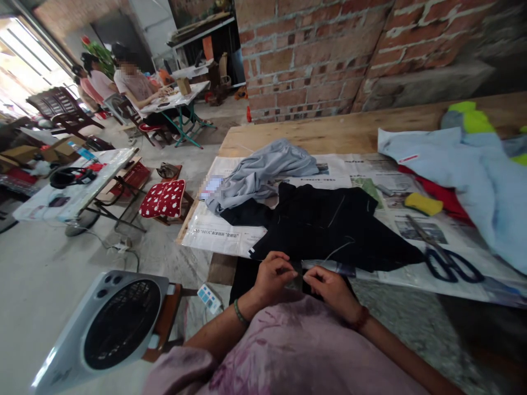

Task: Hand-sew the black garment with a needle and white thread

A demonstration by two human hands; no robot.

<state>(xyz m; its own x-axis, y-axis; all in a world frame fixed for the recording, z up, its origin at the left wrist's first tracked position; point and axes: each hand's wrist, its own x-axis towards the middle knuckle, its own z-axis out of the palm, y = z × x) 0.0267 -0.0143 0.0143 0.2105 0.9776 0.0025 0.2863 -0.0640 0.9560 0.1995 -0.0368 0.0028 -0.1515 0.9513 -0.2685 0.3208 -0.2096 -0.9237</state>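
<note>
Just off the table's front edge, my left hand [272, 278] is closed in a pinch, thumb against fingers; what sits in it is too small to make out. My right hand [332, 289] pinches close beside it, a small gap between the two. A pale thread [338, 248] runs from near my right fingertips up onto a black garment [317, 222]. This dark cloth lies spread in front of both hands, with light stitch lines and a small white tag at its left corner. Behind it is a crumpled grey garment [263, 170].
Scissors [442, 255], a yellow sponge [423, 204] and a light blue garment [461, 159] lie to the right on the newspaper-covered table [222, 236]. A fan [119, 323] stands at lower left, near a red cushioned stool [164, 198]. People sit at a far table [193, 93].
</note>
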